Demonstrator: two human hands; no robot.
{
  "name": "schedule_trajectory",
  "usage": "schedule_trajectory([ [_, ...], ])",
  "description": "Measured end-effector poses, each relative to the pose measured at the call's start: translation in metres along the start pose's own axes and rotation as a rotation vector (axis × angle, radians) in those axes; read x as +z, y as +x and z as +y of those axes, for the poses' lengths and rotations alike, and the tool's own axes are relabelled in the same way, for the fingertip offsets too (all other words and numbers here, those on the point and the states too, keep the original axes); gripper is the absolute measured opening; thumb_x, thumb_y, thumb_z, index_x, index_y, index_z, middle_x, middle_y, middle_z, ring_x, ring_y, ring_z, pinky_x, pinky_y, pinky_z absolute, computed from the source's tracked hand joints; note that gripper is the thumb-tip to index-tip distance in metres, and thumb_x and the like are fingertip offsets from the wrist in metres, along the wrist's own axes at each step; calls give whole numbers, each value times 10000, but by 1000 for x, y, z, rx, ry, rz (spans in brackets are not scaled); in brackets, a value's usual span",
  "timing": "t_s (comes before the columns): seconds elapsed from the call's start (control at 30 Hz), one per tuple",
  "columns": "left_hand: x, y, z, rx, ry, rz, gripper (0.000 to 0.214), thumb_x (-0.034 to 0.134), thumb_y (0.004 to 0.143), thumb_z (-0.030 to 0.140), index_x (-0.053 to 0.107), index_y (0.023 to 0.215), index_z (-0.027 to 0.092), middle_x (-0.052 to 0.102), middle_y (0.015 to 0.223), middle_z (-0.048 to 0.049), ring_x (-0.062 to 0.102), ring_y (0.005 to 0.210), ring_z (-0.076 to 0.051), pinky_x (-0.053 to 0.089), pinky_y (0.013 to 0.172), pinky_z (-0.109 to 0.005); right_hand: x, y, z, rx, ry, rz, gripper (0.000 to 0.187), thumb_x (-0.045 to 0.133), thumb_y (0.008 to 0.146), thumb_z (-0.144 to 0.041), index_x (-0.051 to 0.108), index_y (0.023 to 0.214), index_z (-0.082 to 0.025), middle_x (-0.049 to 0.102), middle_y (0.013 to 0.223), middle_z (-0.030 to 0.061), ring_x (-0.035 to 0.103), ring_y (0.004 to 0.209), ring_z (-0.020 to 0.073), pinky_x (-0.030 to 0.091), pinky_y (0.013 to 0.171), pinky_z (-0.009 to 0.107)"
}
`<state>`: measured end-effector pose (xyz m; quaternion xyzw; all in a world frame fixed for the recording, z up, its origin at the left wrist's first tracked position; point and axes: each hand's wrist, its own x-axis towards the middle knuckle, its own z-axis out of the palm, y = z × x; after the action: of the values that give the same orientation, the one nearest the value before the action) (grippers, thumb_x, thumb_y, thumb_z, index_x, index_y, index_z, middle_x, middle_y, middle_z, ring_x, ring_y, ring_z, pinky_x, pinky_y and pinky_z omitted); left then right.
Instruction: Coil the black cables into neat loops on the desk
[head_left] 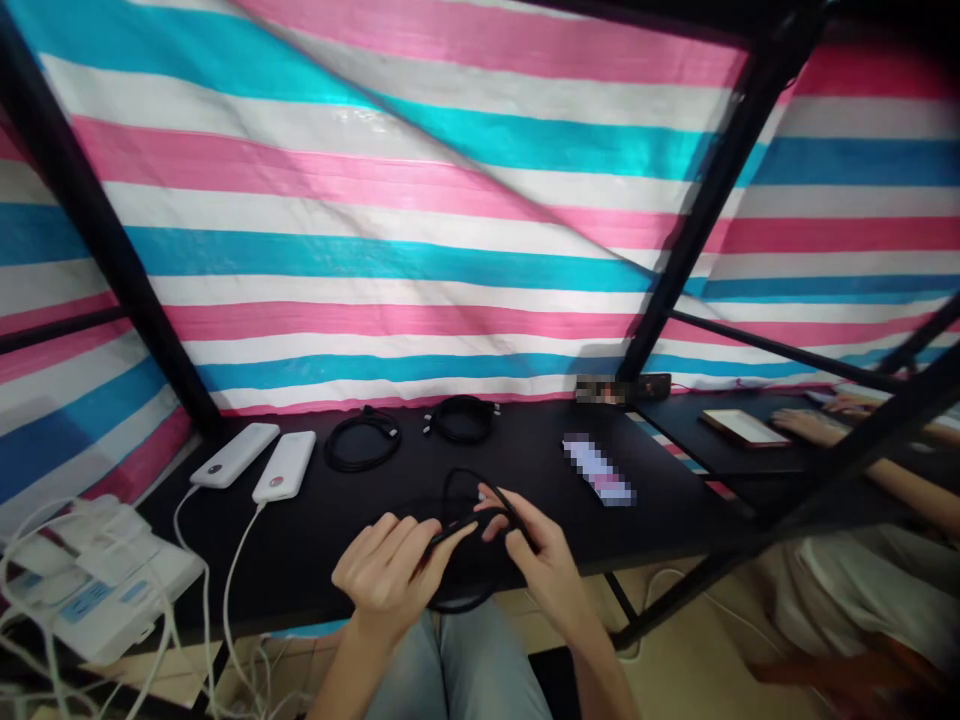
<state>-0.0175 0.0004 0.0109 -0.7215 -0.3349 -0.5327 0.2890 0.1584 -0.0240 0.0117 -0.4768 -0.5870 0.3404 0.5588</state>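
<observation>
A loose black cable (459,474) is gathered between my two hands, over the front part of the black desk (360,505). My left hand (390,572) is closed round one side of the coil, knuckles up. On the other side, the fingers and thumb of my right hand (534,548) grip the cable's loops. Part of the cable hangs below my hands, above my lap. Farther back on the desk lie a coiled black cable (363,442) and another coiled black cable (459,419), their plug ends showing.
Two white power banks (236,456) with white cords lie at the left. A white power strip (127,590) tangled in cords sits at the left edge. A phone (598,468) lies to the right. Black frame posts (686,235) flank the desk. Another person's hand (810,426) rests near a tablet (745,427).
</observation>
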Motion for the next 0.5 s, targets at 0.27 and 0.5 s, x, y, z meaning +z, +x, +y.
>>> schedule_trajectory([
  [0.27, 0, 11, 7, -215, -629, -350, 79, 582, 821, 173, 628, 764, 204, 655, 602, 29, 552, 479, -80, 416, 502, -192, -17, -1, 5, 28, 60, 195, 216, 578, 780, -309, 697, 910, -184, 620, 584, -13, 368, 350, 45, 303, 337, 177],
  [0.5, 21, 9, 16, -753, -968, -902, 155, 560, 784, 216, 631, 651, 179, 583, 488, 22, 558, 492, -116, 411, 512, -208, -55, 2, 11, 52, 303, 718, 299, 600, 815, -402, 630, 1036, -204, 530, 685, -47, 293, 393, 6, 238, 353, 154],
])
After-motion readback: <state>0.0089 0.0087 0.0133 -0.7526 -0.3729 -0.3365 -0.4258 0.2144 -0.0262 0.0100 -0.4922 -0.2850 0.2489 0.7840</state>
